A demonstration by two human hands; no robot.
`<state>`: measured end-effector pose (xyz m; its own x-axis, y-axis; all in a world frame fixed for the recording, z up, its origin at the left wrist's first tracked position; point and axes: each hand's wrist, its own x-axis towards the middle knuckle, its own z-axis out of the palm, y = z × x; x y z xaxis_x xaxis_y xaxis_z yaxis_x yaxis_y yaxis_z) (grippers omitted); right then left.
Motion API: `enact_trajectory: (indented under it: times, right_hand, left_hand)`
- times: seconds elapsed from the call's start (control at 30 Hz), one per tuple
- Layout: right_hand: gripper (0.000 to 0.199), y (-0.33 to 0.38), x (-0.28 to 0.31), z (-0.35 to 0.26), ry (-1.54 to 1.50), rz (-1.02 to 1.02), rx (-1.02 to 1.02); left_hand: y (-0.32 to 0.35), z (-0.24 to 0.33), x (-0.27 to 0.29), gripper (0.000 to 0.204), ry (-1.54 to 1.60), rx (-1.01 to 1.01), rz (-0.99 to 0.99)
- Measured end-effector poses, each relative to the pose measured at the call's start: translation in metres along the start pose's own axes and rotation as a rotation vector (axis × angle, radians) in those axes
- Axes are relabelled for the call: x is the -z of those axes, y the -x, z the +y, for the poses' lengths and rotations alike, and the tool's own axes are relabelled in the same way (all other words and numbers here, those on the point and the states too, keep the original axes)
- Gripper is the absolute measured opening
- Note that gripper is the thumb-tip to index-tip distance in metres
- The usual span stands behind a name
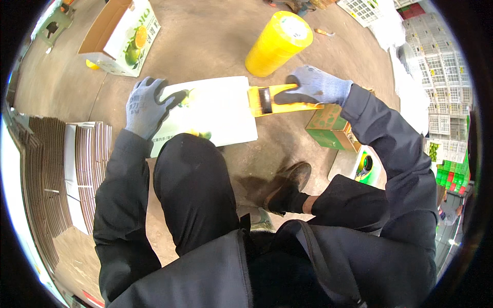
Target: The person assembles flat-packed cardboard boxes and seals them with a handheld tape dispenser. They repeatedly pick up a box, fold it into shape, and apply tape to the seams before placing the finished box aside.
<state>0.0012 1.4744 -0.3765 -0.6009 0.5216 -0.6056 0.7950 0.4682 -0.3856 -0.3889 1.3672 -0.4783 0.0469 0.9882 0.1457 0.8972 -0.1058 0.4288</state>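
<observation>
Floor (215, 31): bare, brownish concrete, stained in places.
Centre: a flat white carton (218, 110) lay on it.
Beyond the carton: a stack of yellow tape rolls (277, 43) lay tilted.
Upper left: an open fruit box (120, 33) printed with citrus.
Left: a pile of flattened cardboard sheets (61, 169).
Right: a small green box (328, 128), and white crates (436, 87) near the rim.
</observation>
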Motion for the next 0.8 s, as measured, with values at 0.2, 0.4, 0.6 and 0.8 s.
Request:
enact_trajectory:
  times: [0.2,0.4,0.6,0.8]
  right_hand:
    - [0.078,-0.037,-0.068,0.072,-0.039,-0.065,-0.187]
    - [0.049,-0.129,-0.171,0.005,0.322,-0.01,-0.208]
    - [0.061,-0.115,-0.192,0.04,0.045,-0.018,-0.33]
    - [0.068,-0.05,-0.122,0.069,-0.285,0.195,-0.467]
  left_hand:
    - [-0.005,0.006,0.001,0.039,-0.043,0.002,-0.02]
    - [-0.007,0.011,0.0,0.043,-0.051,0.015,-0.042]
    - [0.01,0.002,0.002,0.037,-0.086,0.099,-0.019]
    - [0.055,-0.014,0.021,0.035,-0.279,0.365,-0.223]
